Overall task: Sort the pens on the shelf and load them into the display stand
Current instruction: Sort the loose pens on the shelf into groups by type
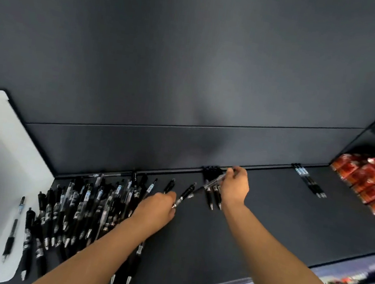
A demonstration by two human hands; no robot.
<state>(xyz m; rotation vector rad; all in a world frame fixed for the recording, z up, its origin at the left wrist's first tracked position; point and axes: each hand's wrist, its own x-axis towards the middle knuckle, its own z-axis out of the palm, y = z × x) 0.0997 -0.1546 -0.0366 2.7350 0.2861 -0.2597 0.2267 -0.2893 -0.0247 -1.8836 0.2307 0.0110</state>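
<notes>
Sorting pens, centre frame.
Beside the loose pile (83, 204) at lower left, my left hand (157, 209) pinches one black pen (185, 194); farther back, my right hand (235, 186) pinches a clear pen (216, 180). Lay each parallel in its matching group (214, 195).

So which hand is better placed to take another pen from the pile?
Left, probably: the left hand sits beside the pile, though it pinches a black pen; the right hand holds a clear pen farther away.

Both arms were bare: the left forearm (106, 243) behind the left hand (157, 209) and the right forearm (270, 245) behind the right hand (235, 186) were uncovered as far as showed.
</notes>
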